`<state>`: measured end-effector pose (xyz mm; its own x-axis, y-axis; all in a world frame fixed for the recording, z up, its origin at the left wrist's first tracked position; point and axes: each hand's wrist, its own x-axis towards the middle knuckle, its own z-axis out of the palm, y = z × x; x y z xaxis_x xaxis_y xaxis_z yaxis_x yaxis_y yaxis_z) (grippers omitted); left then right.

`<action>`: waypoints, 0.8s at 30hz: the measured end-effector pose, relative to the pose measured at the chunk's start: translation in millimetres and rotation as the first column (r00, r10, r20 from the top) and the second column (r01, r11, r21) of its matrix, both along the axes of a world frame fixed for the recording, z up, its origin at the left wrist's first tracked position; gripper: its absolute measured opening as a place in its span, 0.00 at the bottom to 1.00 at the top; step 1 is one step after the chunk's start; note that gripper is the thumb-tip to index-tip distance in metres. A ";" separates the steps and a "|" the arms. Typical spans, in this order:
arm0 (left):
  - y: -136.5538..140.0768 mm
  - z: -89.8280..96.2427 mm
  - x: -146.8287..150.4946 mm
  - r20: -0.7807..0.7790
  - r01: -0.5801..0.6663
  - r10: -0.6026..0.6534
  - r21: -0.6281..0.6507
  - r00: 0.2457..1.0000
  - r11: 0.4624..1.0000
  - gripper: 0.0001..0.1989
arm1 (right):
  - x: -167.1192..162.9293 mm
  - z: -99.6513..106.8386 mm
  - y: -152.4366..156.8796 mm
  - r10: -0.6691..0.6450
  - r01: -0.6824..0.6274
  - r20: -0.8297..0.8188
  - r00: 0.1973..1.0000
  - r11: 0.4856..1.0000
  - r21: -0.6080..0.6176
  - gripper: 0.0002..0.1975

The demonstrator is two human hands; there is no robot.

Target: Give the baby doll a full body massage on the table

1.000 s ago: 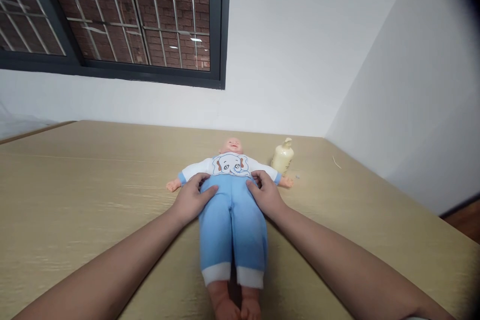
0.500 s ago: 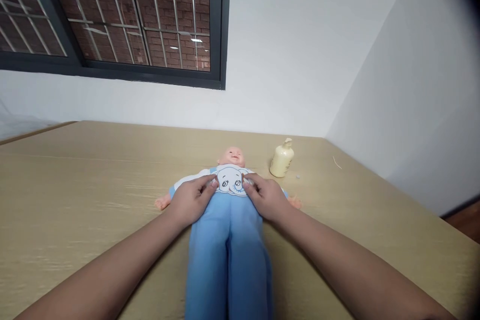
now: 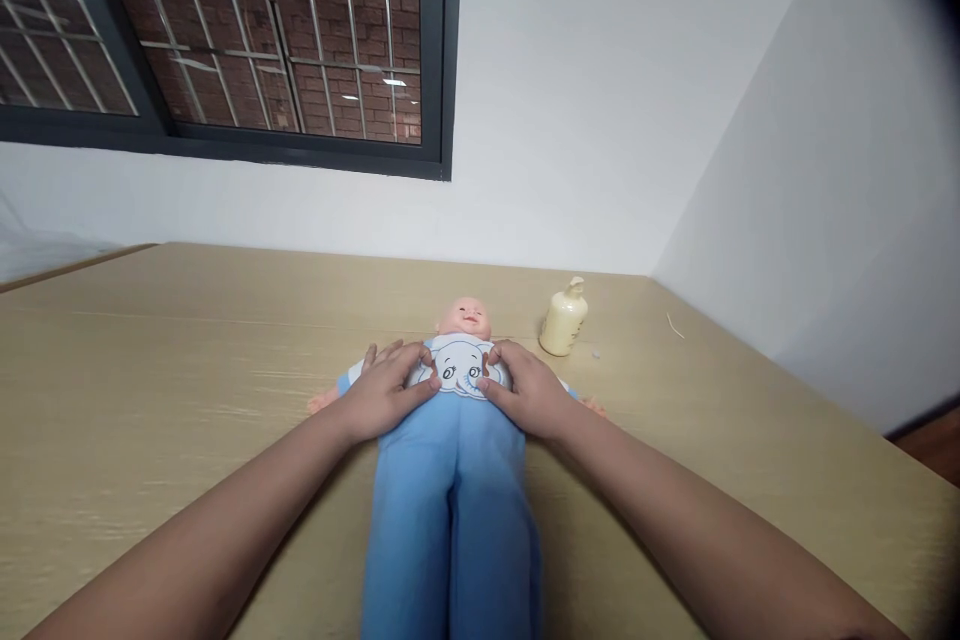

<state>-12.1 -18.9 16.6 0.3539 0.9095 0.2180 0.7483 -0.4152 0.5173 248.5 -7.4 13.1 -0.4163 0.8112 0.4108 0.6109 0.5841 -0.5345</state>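
With thumbs spread from fingers, the left hand (image 3: pixel 381 390) and right hand (image 3: pixel 536 390) seem to be steadying the doll (image 3: pixel 454 430), face-up mid-desk (image 3: pixel 217 350), which calls next for gentle, even pressure.

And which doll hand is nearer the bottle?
The doll hand beside the person's right hand; the other, by the left hand, is farther from the bottle.

The plastic-headed doll in a blue-and-white suit (image 3: pixel 456 500) has moved away from the cream pump bottle (image 3: pixel 564 322) toward the person, its feet leaving view. Both bare hands, left (image 3: pixel 382 390) and right (image 3: pixel 531 388), have shifted bottle-ward along it, from waist to white elephant patch (image 3: pixel 459 367).
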 end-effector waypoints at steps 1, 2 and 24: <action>-1.1 1.9 0.1 -0.001 0.007 -0.007 0.000 1.000 1.000 0.17 | 0.1 0.5 -0.3 -0.012 0.012 0.006 1.000 1.000 0.005 0.12; -2.3 3.6 0.6 -0.003 -0.001 0.001 0.006 1.000 1.000 0.17 | 0.1 0.8 -0.5 -0.022 0.022 0.011 1.000 1.000 0.017 0.12; 71.6 23.4 54.1 0.830 -0.131 0.462 -0.444 0.312 0.886 0.23 | -33.8 -2.4 82.2 -0.366 0.085 -0.524 0.769 0.871 -0.484 0.28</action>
